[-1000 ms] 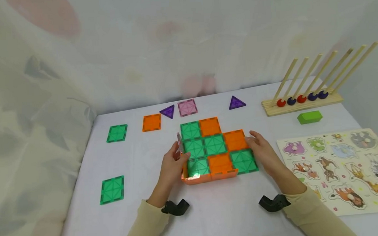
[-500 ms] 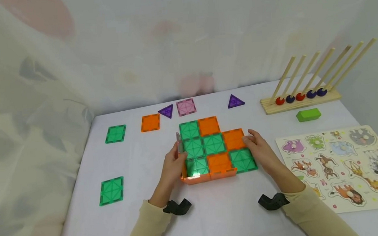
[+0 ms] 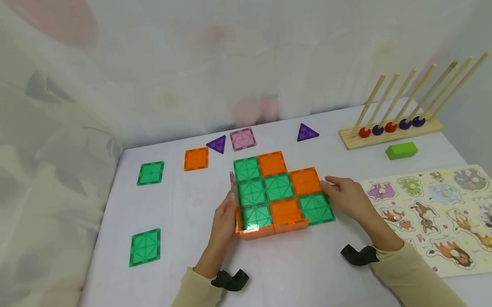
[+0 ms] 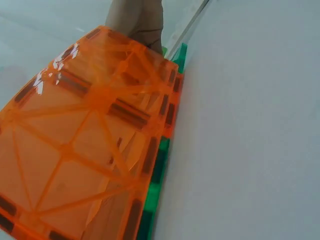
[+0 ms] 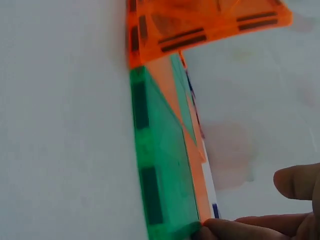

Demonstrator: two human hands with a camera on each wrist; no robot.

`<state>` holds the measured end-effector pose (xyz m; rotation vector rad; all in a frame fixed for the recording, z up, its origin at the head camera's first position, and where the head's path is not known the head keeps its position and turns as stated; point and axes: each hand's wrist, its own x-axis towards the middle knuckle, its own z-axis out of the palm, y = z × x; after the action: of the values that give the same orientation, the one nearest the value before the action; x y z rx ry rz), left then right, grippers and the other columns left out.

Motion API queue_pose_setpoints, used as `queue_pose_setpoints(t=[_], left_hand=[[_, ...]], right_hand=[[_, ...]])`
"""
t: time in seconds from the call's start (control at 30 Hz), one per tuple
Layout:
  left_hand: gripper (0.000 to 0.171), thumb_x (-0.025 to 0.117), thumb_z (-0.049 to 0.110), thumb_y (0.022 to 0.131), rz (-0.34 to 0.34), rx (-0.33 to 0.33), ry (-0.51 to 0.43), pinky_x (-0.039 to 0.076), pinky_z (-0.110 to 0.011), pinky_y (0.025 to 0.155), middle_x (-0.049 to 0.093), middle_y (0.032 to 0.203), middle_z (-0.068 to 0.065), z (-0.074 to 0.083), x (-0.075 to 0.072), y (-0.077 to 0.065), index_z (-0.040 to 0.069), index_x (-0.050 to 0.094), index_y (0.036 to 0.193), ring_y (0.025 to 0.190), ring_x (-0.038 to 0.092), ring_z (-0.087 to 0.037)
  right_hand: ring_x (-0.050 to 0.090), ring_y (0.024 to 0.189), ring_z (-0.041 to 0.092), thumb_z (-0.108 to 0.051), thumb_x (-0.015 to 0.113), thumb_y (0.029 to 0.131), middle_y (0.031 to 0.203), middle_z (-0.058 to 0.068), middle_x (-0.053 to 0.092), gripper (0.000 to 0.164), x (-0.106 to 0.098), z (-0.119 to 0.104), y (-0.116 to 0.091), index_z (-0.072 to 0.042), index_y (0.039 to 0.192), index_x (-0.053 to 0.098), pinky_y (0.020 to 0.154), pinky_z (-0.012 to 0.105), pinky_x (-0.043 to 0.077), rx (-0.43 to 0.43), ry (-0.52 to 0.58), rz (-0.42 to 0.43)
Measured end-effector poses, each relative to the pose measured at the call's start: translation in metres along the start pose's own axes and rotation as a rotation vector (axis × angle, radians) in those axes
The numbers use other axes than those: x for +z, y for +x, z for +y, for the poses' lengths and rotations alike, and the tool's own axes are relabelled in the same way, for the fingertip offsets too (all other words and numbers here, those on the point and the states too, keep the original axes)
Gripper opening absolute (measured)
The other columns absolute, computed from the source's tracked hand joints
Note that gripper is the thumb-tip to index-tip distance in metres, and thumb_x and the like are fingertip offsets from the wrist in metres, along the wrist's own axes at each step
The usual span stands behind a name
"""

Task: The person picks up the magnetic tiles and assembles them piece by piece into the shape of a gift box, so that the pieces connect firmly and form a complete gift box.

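Note:
A flat patchwork of green (image 3: 278, 187) and orange (image 3: 305, 182) square magnetic tiles lies in the middle of the table. Low orange tiles (image 3: 257, 232) stand upright along its near edge, filling much of the left wrist view. More upright tiles (image 3: 234, 187) line its left side. My left hand (image 3: 224, 220) rests against the outside of that left wall, fingers extended. On the other side, my right hand (image 3: 350, 199) has its fingertips at the right edge, where an orange and a green tile meet. The right wrist view shows fingers at the green tile (image 5: 155, 175), with one digit held apart.
Loose green tiles (image 3: 144, 247) lie at left. An orange tile (image 3: 196, 159), purple triangles (image 3: 307, 132) and a pink tile (image 3: 243, 139) lie at the back. To the right are a pegged bead stand (image 3: 393, 135), a green block (image 3: 401, 151) and an animal puzzle board (image 3: 438, 186).
My left thumb has come off the inner side of the left wall. The right hand has shifted slightly right and turned, and the tiles have stayed in place.

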<state>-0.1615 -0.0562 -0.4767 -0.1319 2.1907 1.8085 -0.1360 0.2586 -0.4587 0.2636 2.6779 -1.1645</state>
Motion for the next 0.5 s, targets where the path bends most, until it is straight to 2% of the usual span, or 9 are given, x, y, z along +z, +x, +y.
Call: queue_pose_setpoints(t=[0.07, 0.17, 0.27, 0.33, 0.43, 0.5], left_hand=[[0.076, 0.029, 0.059, 0.099, 0.005, -0.008, -0.027, 0.018, -0.047, 0.118, 0.023, 0.159, -0.007, -0.002, 0.000, -0.001, 0.005, 0.023, 0.152, 0.148, 0.015, -0.026], [0.085, 0.025, 0.066, 0.096, 0.015, -0.029, -0.068, 0.017, -0.050, 0.119, 0.023, 0.158, -0.011, -0.003, 0.000, -0.003, 0.002, 0.022, 0.151, 0.147, 0.017, -0.028], [0.088, 0.022, 0.069, 0.094, 0.039, -0.068, -0.079, 0.023, -0.050, 0.116, 0.031, 0.152, -0.016, -0.004, 0.001, -0.004, 0.000, 0.028, 0.149, 0.140, 0.028, -0.030], [0.088, 0.020, 0.070, 0.094, 0.052, -0.086, -0.087, 0.029, -0.048, 0.111, 0.037, 0.145, -0.017, -0.005, 0.002, -0.005, -0.001, 0.033, 0.145, 0.133, 0.034, -0.031], [0.087, 0.018, 0.071, 0.093, 0.062, -0.097, -0.117, 0.036, -0.040, 0.102, 0.044, 0.131, -0.016, -0.005, 0.003, -0.005, 0.000, 0.040, 0.139, 0.121, 0.041, -0.028], [0.089, 0.018, 0.073, 0.092, 0.054, -0.090, -0.141, 0.039, -0.036, 0.097, 0.045, 0.127, -0.015, -0.004, 0.003, -0.006, 0.001, 0.041, 0.138, 0.117, 0.043, -0.026]], right_hand=[[0.048, 0.128, 0.039, -0.047, 0.039, 0.101, 0.132, 0.021, 0.058, 0.063, 0.001, 0.002, 0.001, -0.002, 0.144, 0.042, 0.105, 0.055, 0.039, 0.010, 0.070, -0.024], [0.056, 0.121, 0.030, -0.043, 0.040, 0.102, 0.132, 0.021, 0.058, 0.060, 0.002, 0.006, 0.004, -0.004, 0.147, 0.037, 0.103, 0.043, 0.045, 0.052, 0.266, -0.057], [0.065, 0.106, 0.014, -0.037, 0.039, 0.103, 0.133, 0.023, 0.056, 0.058, -0.001, 0.012, 0.006, -0.004, 0.150, 0.029, 0.092, 0.027, 0.052, 0.091, 0.490, -0.102], [0.065, 0.102, 0.006, -0.035, 0.040, 0.103, 0.137, 0.025, 0.052, 0.059, -0.004, 0.015, 0.006, -0.003, 0.151, 0.025, 0.088, 0.021, 0.053, 0.101, 0.599, -0.142], [0.065, 0.100, 0.002, -0.035, 0.041, 0.103, 0.139, 0.025, 0.049, 0.064, -0.009, 0.018, 0.007, -0.002, 0.152, 0.019, 0.087, 0.020, 0.053, 0.114, 0.718, -0.198], [0.066, 0.100, 0.004, -0.035, 0.043, 0.103, 0.136, 0.020, 0.055, 0.066, -0.013, 0.019, 0.007, -0.001, 0.153, 0.017, 0.089, 0.022, 0.052, 0.133, 0.790, -0.229]])
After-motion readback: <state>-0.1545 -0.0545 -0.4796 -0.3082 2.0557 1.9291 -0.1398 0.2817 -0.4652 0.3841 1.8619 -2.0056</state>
